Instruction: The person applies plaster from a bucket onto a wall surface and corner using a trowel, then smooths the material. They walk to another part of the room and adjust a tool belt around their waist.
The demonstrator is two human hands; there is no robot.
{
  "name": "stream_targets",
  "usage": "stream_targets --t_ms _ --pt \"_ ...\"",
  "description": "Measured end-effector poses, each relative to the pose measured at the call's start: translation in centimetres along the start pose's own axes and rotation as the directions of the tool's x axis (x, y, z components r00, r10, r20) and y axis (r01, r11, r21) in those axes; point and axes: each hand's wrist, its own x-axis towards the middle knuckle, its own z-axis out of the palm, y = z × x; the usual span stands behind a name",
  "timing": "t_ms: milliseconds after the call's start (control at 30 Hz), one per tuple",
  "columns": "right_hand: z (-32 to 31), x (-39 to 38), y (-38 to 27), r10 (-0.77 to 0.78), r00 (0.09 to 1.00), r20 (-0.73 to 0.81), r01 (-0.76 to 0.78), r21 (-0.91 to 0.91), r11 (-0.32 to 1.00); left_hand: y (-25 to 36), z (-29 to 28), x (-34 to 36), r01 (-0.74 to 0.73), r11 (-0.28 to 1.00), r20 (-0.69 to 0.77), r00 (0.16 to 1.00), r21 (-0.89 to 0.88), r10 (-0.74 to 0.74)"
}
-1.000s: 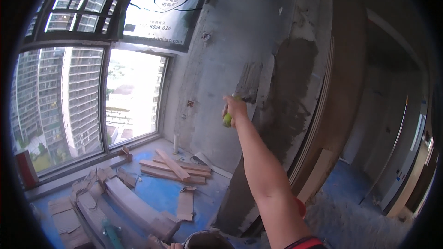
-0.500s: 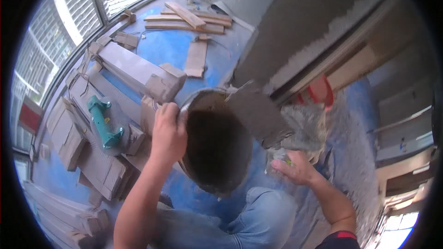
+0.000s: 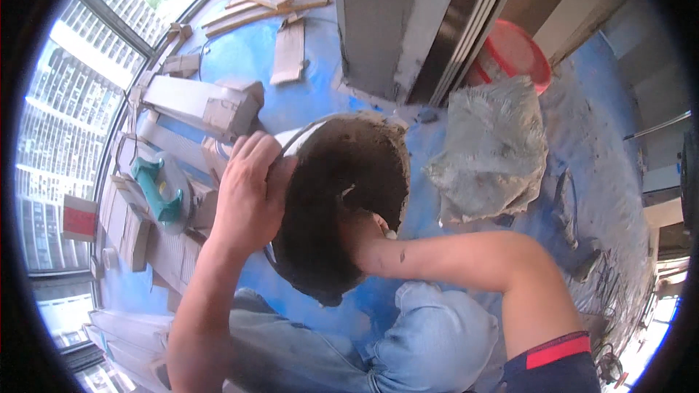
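Observation:
A mortar-caked bucket (image 3: 389, 145) stands tilted in front of my knees, its mouth facing me and its inside dark. My left hand (image 3: 251, 189) is closed over the bucket's left rim. My right hand (image 3: 364, 236) reaches down into the bucket from the right, its fingers partly hidden. A small pale end of the trowel's handle (image 3: 391, 234) shows beside my fingers; the blade is lost in the dark inside. To the right of the bucket lies a crumpled grey bag or sheet (image 3: 495, 149) smeared with mortar.
Long cardboard-wrapped packages (image 3: 182, 102) lie at left, with a green-handled suction lifter (image 3: 156, 189) on them. Wooden planks (image 3: 284, 0) lie at the back by the window. A red basin (image 3: 517, 54) stands behind a grey pillar (image 3: 378, 22). Blue sheeting (image 3: 247, 51) covers the floor.
My right hand has moved left and down into the bucket with the trowel, uncovering the grey bag or sheet. My left hand stays on the rim. The view has shifted.

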Motion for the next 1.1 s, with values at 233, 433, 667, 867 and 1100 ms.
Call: stream_targets --t_ms 233,433,667,867,1100 --pt "1.3 -1.7 3.0 -0.319 0.944 0.081 0.319 0.012 0.948 2.4 1.8 2.6 -0.059 0.998 0.089 0.994 0.02 0.057" --pt "-6.4 -3.1 9.1 -0.36 0.931 0.057 0.35 0.141 0.926 1.3 2.3 3.9 0.079 0.997 0.066 0.995 0.006 -0.079" --pt "3.3 -1.9 3.3 0.058 0.995 0.081 -0.073 0.21 0.975 2.7 4.2 3.6 -0.043 0.999 0.109 0.993 0.02 0.04" --pt "-4.1 -2.5 7.6 -0.385 0.918 0.099 0.397 -0.176 0.901 1.7 3.0 3.8 -0.047 0.998 0.083 0.996 0.049 0.043" --pt "-8.9 0.7 12.1 -0.28 0.952 0.125 0.306 -0.373 0.876 2.1 5.1 4.1 -0.066 0.996 0.092 0.994 0.057 0.061"
